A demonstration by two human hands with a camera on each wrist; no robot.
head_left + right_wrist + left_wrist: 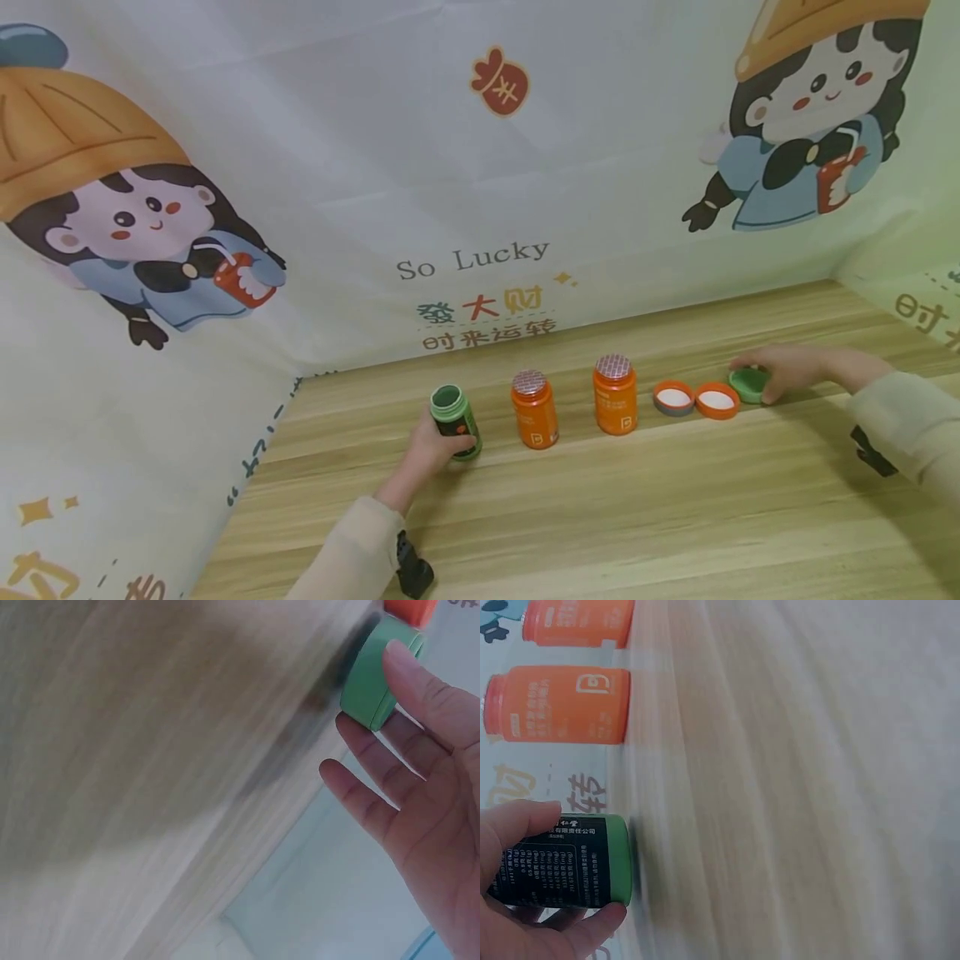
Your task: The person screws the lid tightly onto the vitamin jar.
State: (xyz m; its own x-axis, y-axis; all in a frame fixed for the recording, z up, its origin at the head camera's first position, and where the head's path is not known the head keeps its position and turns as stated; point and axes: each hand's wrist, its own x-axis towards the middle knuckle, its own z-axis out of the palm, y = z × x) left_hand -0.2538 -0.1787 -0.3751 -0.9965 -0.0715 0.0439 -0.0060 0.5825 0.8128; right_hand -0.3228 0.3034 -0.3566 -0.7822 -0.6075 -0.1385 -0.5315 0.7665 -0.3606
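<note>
Held: one green bottle [459, 417], one green lid [748, 386]

The left hand [433, 446] grips the bottle, upright at the row's left end. Two orange bottles [535, 412] [615, 404] stand right of it; then two orange lids [674, 398] [717, 401] lie open side up. Just beside them, the right hand [791, 369] pinches the green lid between thumb and fingers.

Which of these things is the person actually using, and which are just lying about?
Seem part of the job in hand:
green jar, gripped by the left hand
green lid, held by the right hand

Apparently just lying by, untouched:
two orange jars
two orange-rimmed lids
</note>
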